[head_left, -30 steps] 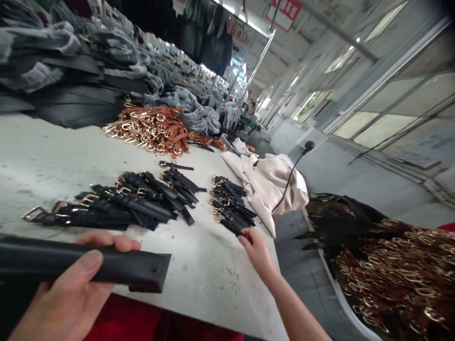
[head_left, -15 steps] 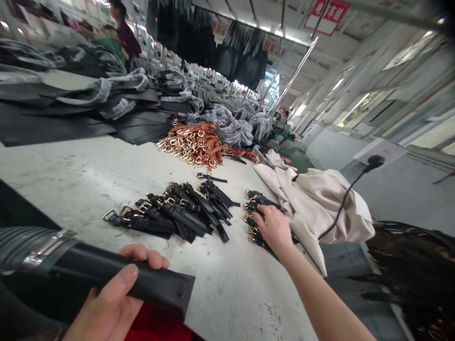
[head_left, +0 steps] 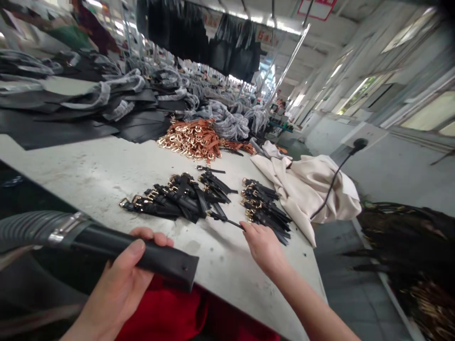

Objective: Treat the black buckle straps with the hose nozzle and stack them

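My left hand (head_left: pixel 122 277) is wrapped round a flat black nozzle (head_left: pixel 174 263), which sits on a ribbed grey hose (head_left: pixel 30 230) with a metal clamp. The nozzle's mouth points right, over the table's near edge. My right hand (head_left: pixel 263 244) pinches one end of a black buckle strap (head_left: pixel 231 221); its gold buckle end points left, toward a loose pile of black buckle straps (head_left: pixel 177 199). Just beyond that hand lies a neater stack of black buckle straps (head_left: pixel 265 206), with their gold buckles facing left.
Brown straps with gold clasps (head_left: pixel 194 138) are heaped farther back on the pale table (head_left: pixel 81 163). Black leather panels (head_left: pixel 60 128) with wrapped handles cover the back left. Beige cloth (head_left: pixel 302 184) lies at the right under a power cable (head_left: pixel 334 180). A person (head_left: pixel 95 28) stands at the far left.
My right hand has left the right-hand stack and moved nearer, now pinching a single strap. My left hand still holds the nozzle. The view has shifted slightly.
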Tool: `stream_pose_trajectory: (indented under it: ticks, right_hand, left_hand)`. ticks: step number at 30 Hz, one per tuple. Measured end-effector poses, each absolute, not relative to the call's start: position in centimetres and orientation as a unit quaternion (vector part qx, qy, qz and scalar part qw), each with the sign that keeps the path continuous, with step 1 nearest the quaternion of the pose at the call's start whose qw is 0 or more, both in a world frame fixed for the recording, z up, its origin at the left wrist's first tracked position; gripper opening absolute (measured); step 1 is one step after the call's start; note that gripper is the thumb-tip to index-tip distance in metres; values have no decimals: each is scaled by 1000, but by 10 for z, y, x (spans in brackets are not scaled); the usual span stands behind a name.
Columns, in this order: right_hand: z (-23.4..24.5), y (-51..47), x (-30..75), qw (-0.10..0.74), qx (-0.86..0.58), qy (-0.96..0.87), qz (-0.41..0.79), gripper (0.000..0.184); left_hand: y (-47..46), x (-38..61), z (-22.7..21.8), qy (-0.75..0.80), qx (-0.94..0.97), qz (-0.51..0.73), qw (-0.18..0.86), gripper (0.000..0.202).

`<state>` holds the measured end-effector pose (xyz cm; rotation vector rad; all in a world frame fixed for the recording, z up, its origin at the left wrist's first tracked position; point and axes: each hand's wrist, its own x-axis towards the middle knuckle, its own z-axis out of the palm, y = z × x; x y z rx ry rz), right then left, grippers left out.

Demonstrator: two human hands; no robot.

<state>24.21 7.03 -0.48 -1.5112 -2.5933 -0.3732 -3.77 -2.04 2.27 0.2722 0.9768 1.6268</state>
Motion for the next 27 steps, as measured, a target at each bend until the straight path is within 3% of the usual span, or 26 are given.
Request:
stream_pose_trajectory:
  ticks: [6,14,19,27]
  right_hand:
    - [-27,-7,282,5,-501,-864,-51,39]
    - [-31,2,232,182,-559,-805,76,37]
    - [-46,21,216,216,-568,-778,160,24]
    - [-44,18,216,255,-562,-771,155,17]
  left_hand:
    - [-15,-27,32,406,150,702,566,30]
    - [-12,-9,36,404,242,705,530,26]
    - [7,17,32,373,301,708,518,17]
    - [41,52,11,378,359,666,533,29]
